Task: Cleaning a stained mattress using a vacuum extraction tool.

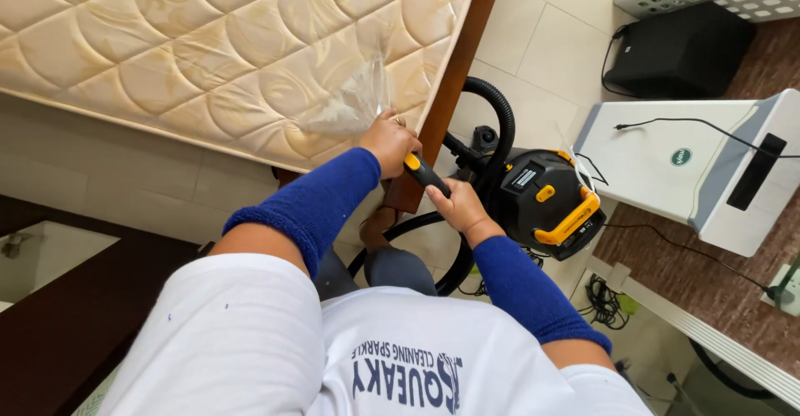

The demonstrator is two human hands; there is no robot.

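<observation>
Vacuum wand handle (pixel 425 173), black and yellow: gripped at both ends. Left hand (pixel 389 143) closed on upper end, against quilted mattress (pixel 208 49) edge. Right hand (pixel 460 206) closed on lower end. Black-yellow vacuum canister (pixel 550 204) just beyond right hand.

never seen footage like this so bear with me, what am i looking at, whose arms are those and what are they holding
This is one picture from a camera worn on a person's head, looking steeply down, so the arms and white shirt belong to the wearer and the picture looks turned around. Both forearms wear blue sleeves. The left hand and right hand grip a black and yellow handle, which seems to carry a clear nozzle resting on the cream quilted mattress. A black hose leads to a black and yellow vacuum cleaner on the tiled floor. To the right stand a white appliance and a black case.
</observation>
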